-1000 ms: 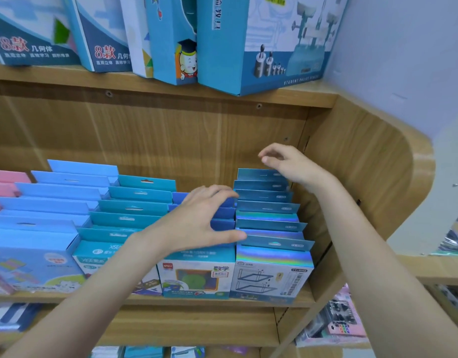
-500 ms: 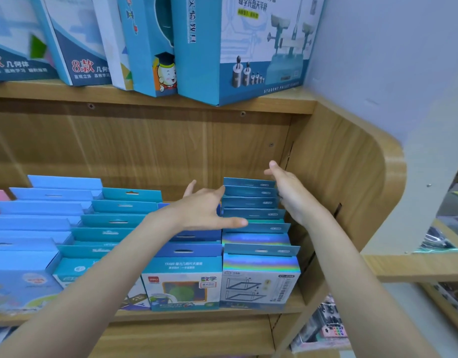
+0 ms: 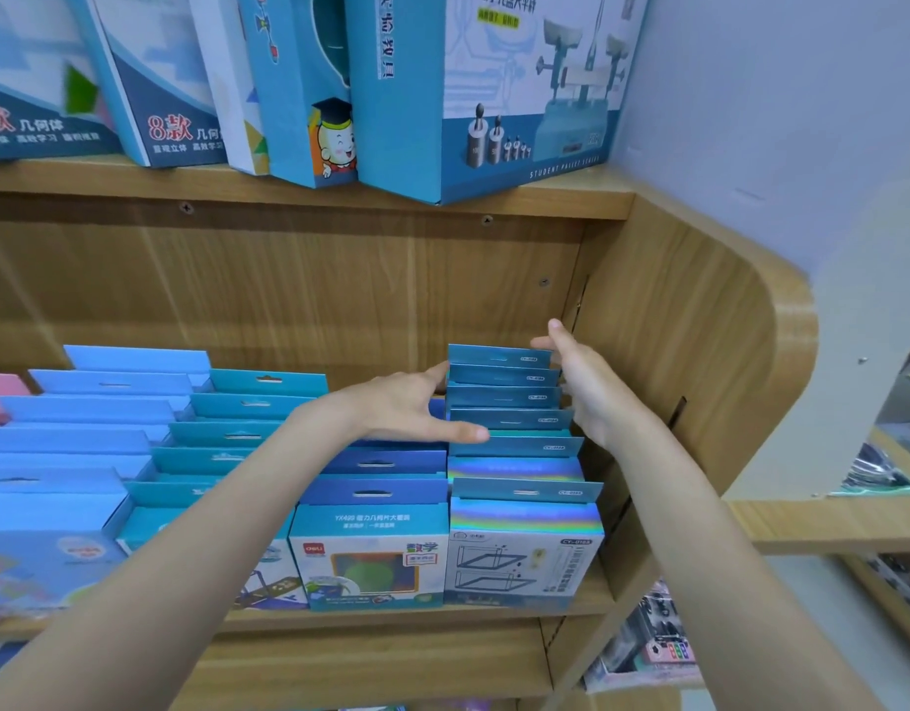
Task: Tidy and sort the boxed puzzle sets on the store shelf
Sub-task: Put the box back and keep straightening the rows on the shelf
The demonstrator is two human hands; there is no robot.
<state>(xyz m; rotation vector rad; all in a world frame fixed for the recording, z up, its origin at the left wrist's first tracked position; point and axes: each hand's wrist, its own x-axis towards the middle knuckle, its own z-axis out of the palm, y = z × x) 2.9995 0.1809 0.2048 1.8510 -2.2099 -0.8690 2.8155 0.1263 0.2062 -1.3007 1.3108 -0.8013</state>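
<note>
Hands have closed in on the rightmost row of boxes [image 3: 514, 438] since half a second ago: the left hand [image 3: 407, 407], which hovered over the neighbouring blue row, now lies flat against that row's left side with the thumb stretched along a box near its middle, and the right hand [image 3: 589, 387] has slid down along the right side, fingers straight and pointing up toward the back panel. Neither hand curls round anything; both are flat and spread, bracketing the row between them. That row sits at the right end of the wooden shelf [image 3: 391, 620], against the rounded side panel [image 3: 699, 351]. Its boxes are thin glossy cardboard with teal hang-tabs and holographic rainbow tops; I count seven tabs, front to back. The front box [image 3: 522, 561] shows a line drawing of frames. Left of it stand a row of darker blue boxes [image 3: 373, 551], then a teal row and a pale blue row, all smooth card with slotted tabs. Above, five larger blue cartons [image 3: 489, 89] stand upright on the upper shelf.
</note>
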